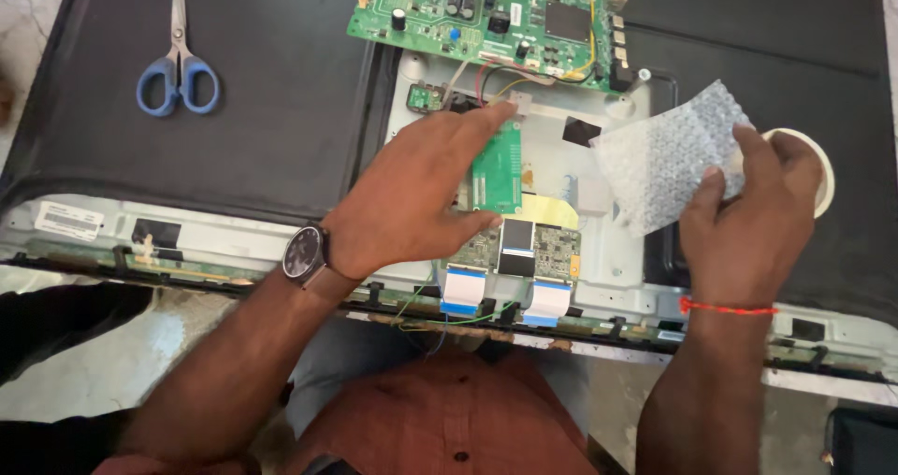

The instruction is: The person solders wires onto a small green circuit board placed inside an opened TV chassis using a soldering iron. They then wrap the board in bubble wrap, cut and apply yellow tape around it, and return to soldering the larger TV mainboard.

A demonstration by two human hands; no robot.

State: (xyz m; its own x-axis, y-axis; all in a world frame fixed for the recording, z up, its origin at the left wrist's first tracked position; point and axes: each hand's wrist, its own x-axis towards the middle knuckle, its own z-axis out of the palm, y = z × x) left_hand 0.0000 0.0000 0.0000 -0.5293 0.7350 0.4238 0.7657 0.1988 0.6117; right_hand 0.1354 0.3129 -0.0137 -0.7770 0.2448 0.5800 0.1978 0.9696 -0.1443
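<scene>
My left hand (421, 190), a dark watch on its wrist, lies spread over a small green circuit board (499, 166) on the metal back plate (599, 251) of an opened flat screen; its index fingertip touches a grey connector (520, 104) near the wires. My right hand (748, 218), with a red thread around the wrist, pinches a sheet of clear bubble wrap (669, 152) and a white tape roll (816, 162) partly hidden behind the fingers. A large green main board (486, 12) sits above. Flat ribbon cables with blue ends (465, 288) run to the lower edge.
Blue-handled scissors (177, 68) lie on the black screen back (262, 110) at the upper left. The panel's lower metal frame (187, 251) runs across in front of my lap. Pale floor (112, 372) shows below, dark cloth at lower left.
</scene>
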